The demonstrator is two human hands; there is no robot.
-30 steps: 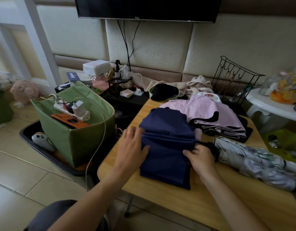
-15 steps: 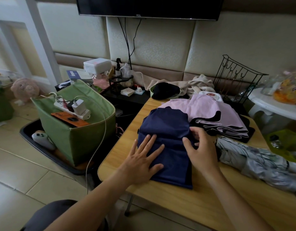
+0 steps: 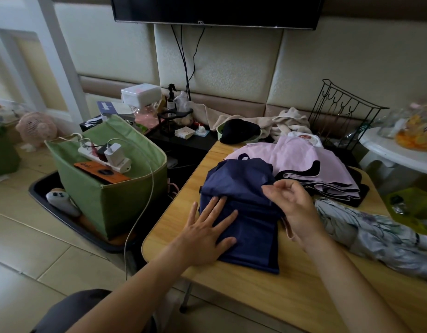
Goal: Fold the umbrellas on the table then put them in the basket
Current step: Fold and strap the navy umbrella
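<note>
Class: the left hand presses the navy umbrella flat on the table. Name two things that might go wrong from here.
1. The right hand holds nothing, so the navy umbrella's folds may spring open once the left hand lifts.
2. The green basket already holds a power strip; a dropped umbrella might snag its cables.

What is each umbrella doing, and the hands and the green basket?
navy umbrella: flat on table, partly folded
pink umbrella: loosely folded
grey floral umbrella: collapsed, lying unwrapped
left hand: flat, pressing navy umbrella
right hand: raised, holding nothing
green basket: open, no umbrellas
</note>
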